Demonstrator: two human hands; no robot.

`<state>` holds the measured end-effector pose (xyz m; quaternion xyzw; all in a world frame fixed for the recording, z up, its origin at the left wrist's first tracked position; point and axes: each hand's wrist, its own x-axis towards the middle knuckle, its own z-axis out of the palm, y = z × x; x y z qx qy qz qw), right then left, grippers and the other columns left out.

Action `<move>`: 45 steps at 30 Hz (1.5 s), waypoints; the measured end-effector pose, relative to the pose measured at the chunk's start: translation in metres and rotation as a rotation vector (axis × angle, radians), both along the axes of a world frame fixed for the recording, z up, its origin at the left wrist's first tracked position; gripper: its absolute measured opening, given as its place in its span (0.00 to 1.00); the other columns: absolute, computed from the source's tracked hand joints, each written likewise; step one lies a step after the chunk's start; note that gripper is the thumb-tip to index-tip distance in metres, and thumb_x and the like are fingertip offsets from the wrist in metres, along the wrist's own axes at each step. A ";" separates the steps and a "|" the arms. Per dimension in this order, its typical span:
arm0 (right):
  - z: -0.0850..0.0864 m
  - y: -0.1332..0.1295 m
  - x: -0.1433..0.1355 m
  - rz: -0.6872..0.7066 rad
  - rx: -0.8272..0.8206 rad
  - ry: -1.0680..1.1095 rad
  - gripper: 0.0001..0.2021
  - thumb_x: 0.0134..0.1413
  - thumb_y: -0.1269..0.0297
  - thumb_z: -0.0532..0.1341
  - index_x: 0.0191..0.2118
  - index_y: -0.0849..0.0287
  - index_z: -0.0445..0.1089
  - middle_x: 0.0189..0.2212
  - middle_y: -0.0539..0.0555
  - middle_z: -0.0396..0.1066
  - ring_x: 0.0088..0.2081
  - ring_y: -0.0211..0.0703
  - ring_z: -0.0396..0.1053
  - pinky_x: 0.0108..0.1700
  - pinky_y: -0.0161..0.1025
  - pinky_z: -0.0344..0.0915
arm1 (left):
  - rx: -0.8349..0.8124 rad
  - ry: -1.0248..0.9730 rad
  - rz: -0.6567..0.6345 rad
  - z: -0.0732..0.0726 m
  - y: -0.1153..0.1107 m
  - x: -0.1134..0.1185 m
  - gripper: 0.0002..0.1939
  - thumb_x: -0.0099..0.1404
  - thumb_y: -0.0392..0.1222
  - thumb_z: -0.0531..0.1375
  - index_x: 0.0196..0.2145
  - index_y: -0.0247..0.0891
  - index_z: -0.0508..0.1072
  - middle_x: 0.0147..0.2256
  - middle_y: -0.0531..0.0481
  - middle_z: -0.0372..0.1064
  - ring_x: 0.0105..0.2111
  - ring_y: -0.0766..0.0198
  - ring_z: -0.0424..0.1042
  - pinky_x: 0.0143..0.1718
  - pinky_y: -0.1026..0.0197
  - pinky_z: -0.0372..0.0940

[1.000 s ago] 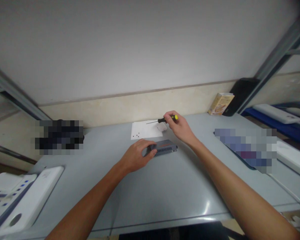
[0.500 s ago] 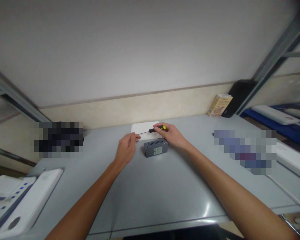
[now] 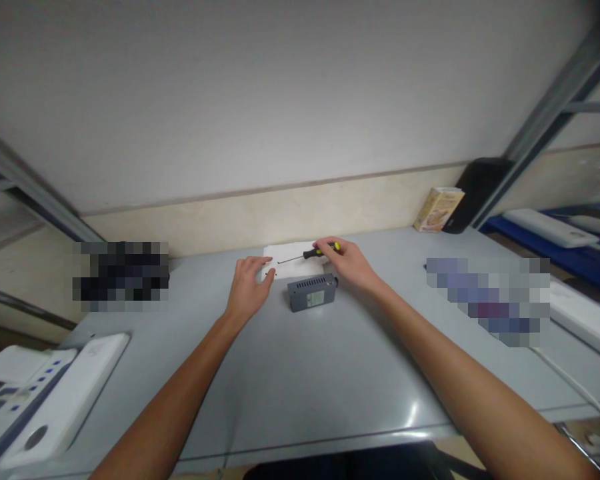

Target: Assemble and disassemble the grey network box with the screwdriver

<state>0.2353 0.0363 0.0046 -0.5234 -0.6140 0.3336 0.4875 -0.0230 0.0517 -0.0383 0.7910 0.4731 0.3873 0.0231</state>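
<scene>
My right hand (image 3: 347, 260) is closed around the black-and-yellow handle of a screwdriver (image 3: 311, 254). Its thin shaft points left over a white sheet of paper (image 3: 300, 270), with a small dark bit, perhaps a screw, at the tip. Left of that tip, my left hand (image 3: 250, 283) is open, thumb and fingers apart and nothing between them. Tiny dark specks lie on the paper near the left thumb. In front of the paper stands a grey vented metal box (image 3: 313, 293) with a pale label, touched by neither hand.
A yellow carton (image 3: 439, 210) and a black upright case (image 3: 475, 197) stand at the back right. White panel-like devices (image 3: 75, 400) lie at the left. Blurred-out items sit on both sides, and a white cable (image 3: 573, 380) runs along the right of the grey table (image 3: 280, 387).
The left fingers have opened and come away from the screwdriver tip. The right hand has moved slightly right and up with the screwdriver. The grey box stays in place.
</scene>
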 end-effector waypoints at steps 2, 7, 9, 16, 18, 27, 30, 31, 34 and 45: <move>0.004 -0.001 0.003 -0.001 -0.003 0.032 0.20 0.59 0.45 0.60 0.39 0.58 0.78 0.33 0.53 0.77 0.34 0.43 0.69 0.37 0.38 0.62 | -0.017 0.024 -0.035 -0.001 0.000 0.000 0.13 0.70 0.43 0.59 0.50 0.41 0.76 0.45 0.44 0.73 0.48 0.52 0.67 0.55 0.47 0.64; 0.009 -0.003 0.006 0.021 -0.025 0.056 0.18 0.59 0.48 0.60 0.38 0.58 0.79 0.32 0.52 0.76 0.32 0.40 0.67 0.37 0.38 0.61 | -0.010 0.021 -0.105 0.001 -0.002 0.000 0.13 0.73 0.45 0.57 0.51 0.41 0.76 0.46 0.44 0.72 0.48 0.54 0.68 0.54 0.50 0.64; 0.011 -0.004 0.006 0.029 -0.037 0.066 0.18 0.59 0.48 0.60 0.38 0.58 0.79 0.32 0.52 0.76 0.32 0.40 0.66 0.36 0.37 0.61 | -0.006 0.028 -0.121 0.003 -0.004 0.000 0.13 0.73 0.45 0.56 0.49 0.41 0.76 0.45 0.45 0.72 0.47 0.55 0.69 0.53 0.51 0.64; 0.010 -0.004 0.006 0.037 -0.017 0.089 0.20 0.59 0.45 0.60 0.38 0.57 0.79 0.32 0.52 0.76 0.31 0.39 0.65 0.33 0.36 0.60 | 0.014 0.014 -0.119 0.009 -0.007 0.001 0.12 0.74 0.47 0.56 0.44 0.41 0.78 0.41 0.45 0.72 0.44 0.56 0.71 0.50 0.53 0.66; 0.008 -0.003 0.007 0.041 -0.015 0.103 0.20 0.59 0.44 0.60 0.38 0.57 0.79 0.33 0.52 0.76 0.31 0.39 0.65 0.34 0.36 0.60 | 0.010 -0.009 -0.121 0.009 -0.007 0.001 0.12 0.73 0.47 0.57 0.43 0.40 0.78 0.40 0.45 0.72 0.43 0.57 0.71 0.50 0.53 0.66; 0.007 -0.002 0.011 0.060 0.012 0.176 0.21 0.57 0.44 0.63 0.46 0.55 0.75 0.31 0.50 0.71 0.29 0.38 0.62 0.31 0.36 0.58 | -0.128 -0.282 -0.179 0.015 -0.013 0.012 0.09 0.69 0.45 0.62 0.36 0.38 0.79 0.36 0.48 0.75 0.33 0.63 0.70 0.38 0.60 0.66; 0.012 -0.003 0.009 0.049 0.093 0.189 0.23 0.55 0.44 0.65 0.50 0.54 0.72 0.27 0.47 0.65 0.26 0.37 0.57 0.28 0.36 0.53 | -0.172 -0.343 -0.170 0.018 -0.018 0.018 0.09 0.67 0.46 0.63 0.35 0.38 0.79 0.33 0.50 0.75 0.32 0.64 0.69 0.37 0.61 0.66; 0.013 -0.004 0.008 0.040 0.124 0.189 0.23 0.55 0.43 0.65 0.49 0.54 0.71 0.27 0.47 0.64 0.26 0.37 0.57 0.28 0.36 0.52 | -0.168 -0.349 -0.161 0.019 -0.020 0.019 0.09 0.67 0.46 0.63 0.35 0.38 0.79 0.33 0.50 0.75 0.31 0.64 0.69 0.37 0.61 0.66; 0.020 -0.009 0.003 -0.013 0.197 0.159 0.22 0.56 0.41 0.63 0.46 0.54 0.72 0.28 0.49 0.64 0.27 0.39 0.58 0.28 0.37 0.53 | -0.106 -0.324 -0.142 0.021 -0.023 0.019 0.08 0.68 0.45 0.62 0.36 0.38 0.78 0.32 0.50 0.74 0.31 0.64 0.68 0.38 0.60 0.66; 0.029 -0.016 -0.002 -0.014 0.296 0.168 0.18 0.57 0.45 0.65 0.42 0.56 0.72 0.28 0.49 0.64 0.26 0.36 0.55 0.25 0.35 0.50 | 0.070 -0.246 -0.171 0.020 -0.020 0.016 0.07 0.69 0.43 0.63 0.34 0.38 0.75 0.31 0.51 0.72 0.31 0.65 0.67 0.36 0.61 0.65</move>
